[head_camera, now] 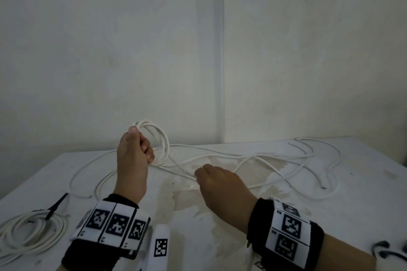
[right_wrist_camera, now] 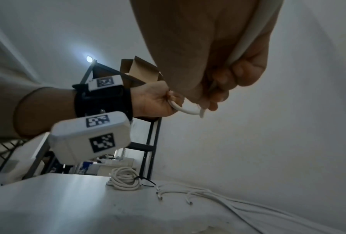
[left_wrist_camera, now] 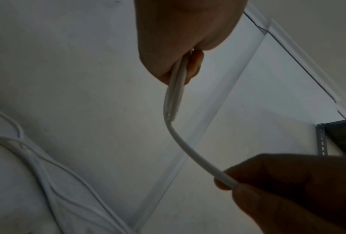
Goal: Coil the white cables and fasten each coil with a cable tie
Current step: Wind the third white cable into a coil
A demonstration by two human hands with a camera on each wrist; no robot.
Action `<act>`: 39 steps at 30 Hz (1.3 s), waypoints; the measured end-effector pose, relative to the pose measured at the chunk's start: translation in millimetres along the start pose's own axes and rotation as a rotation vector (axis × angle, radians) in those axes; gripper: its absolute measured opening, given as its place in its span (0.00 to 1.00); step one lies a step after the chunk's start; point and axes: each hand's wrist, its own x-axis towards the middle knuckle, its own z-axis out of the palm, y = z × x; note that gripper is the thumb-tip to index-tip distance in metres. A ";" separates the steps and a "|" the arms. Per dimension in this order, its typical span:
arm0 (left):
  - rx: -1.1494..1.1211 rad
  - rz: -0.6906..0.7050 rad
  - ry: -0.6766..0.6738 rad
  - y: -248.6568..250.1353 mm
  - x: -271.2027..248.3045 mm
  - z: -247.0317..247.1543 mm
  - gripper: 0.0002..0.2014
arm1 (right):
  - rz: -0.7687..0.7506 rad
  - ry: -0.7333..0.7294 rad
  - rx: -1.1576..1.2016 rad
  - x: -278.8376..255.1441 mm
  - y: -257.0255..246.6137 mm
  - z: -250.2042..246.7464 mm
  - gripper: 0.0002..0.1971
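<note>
The room is dim and grey. A small lamp (right_wrist_camera: 89, 59) glows at the far left (the only bright spot). Close hands look dark and blurry, and straight lines bend near the edges.

Small white cable coil (head_camera: 155, 138) upright above table; loose cables (head_camera: 264, 160) sprawl flat.

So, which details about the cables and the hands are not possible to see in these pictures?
- Head view: the right hand hides its own fingers' grip on the cable.
- Head view: the tied coil is cut off by the left edge.
- Head view: dark objects at the right edge, cut off, unidentifiable.
- Head view: how many loops the left hand holds; strands overlap.
</note>
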 end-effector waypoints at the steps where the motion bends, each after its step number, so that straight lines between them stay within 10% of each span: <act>1: 0.032 0.013 0.001 -1.2 -1.5 -0.3 0.18 | 0.000 -0.004 0.001 0.0 1.1 0.5 0.19; 7: 0.411 0.125 -0.211 -17.7 -23.4 12.1 0.16 | -0.197 0.118 0.031 7.8 2.8 -6.7 0.08; 14: 0.464 -0.070 -0.481 -27.8 -42.2 18.3 0.15 | -0.391 0.224 0.076 15.5 7.9 -13.7 0.13; 24: 0.249 -0.335 -0.591 -11.9 -53.3 19.4 0.21 | -0.041 -0.081 0.559 30.8 52.9 -38.0 0.29; 33: 0.102 -0.401 -0.555 -14.1 -47.9 19.6 0.22 | 0.370 -0.338 1.293 20.1 47.4 -37.0 0.12; 39: 0.044 -0.444 -0.574 -12.7 -54.1 22.6 0.23 | 0.311 -0.235 1.161 19.4 48.6 -39.5 0.12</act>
